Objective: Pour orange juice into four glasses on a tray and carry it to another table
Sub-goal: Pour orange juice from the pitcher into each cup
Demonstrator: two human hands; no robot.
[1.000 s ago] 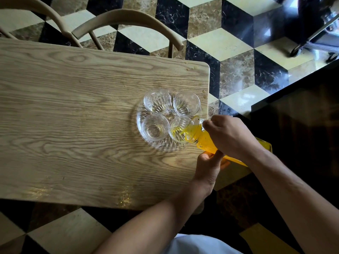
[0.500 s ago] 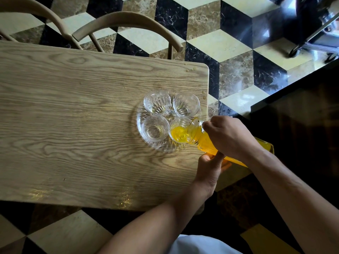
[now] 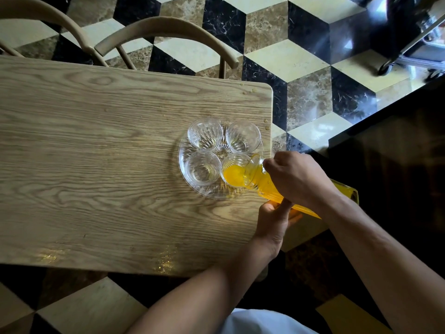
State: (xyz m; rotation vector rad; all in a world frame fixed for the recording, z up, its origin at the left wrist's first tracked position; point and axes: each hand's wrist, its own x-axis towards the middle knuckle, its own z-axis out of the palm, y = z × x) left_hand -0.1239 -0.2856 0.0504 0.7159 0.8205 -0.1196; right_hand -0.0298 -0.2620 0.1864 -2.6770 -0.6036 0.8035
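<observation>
Right hand (image 3: 298, 179): forearm enters from the lower right; the hand lies over the upper body of the juice bottle (image 3: 267, 184), fingers curled down round it near the neck, gripping.

Left hand (image 3: 274, 218): forearm rises from the bottom centre; the hand sits under the bottle, fingers wrapped up against its underside, supporting and holding it. The right hand's fingertip overlaps it.

Juice bottle: clear, ribbed, filled with bright orange liquid; tilted steeply, base out past the table's right edge, mouth resting over the rim of the near-right glass (image 3: 234, 171).

Near-right glass: clear, fluted, round; holds orange juice covering its bottom.

Other glasses: near-left glass (image 3: 202, 168), far-left glass (image 3: 205, 133), far-right glass (image 3: 243, 136); all clear, fluted, upright, no orange in them. The four stand close together in a square.

Tray (image 3: 185, 174): round, clear cut glass with a radiating pattern; sits near the table's right end.

Table (image 3: 96, 165): pale wood, pronounced grain, rounded corner; small droplets near the far right corner and right edge.

Chairs (image 3: 168, 27): two curved wooden backs at the far side.

Floor (image 3: 301, 56): glossy marble in a cube pattern of cream, brown and black.
</observation>
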